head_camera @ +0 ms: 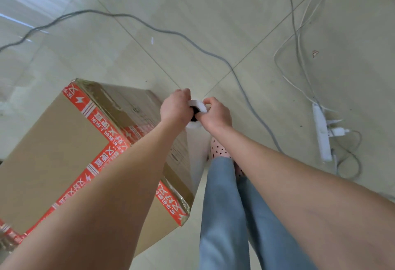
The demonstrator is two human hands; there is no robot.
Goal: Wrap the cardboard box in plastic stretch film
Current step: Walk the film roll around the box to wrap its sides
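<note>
A large cardboard box sealed with red printed tape stands on the floor at the lower left. Shiny stretch film covers its right side. An upright roll of stretch film stands beside the box's right face, with a sheet of film running from it to the box. My left hand grips the roll's top from the left. My right hand grips the same top end from the right. Both hands hide most of the roll's core opening.
My legs in blue jeans stand right of the box. A grey cable crosses the tiled floor ahead. A white power strip with plugs and tangled white cords lies at the right.
</note>
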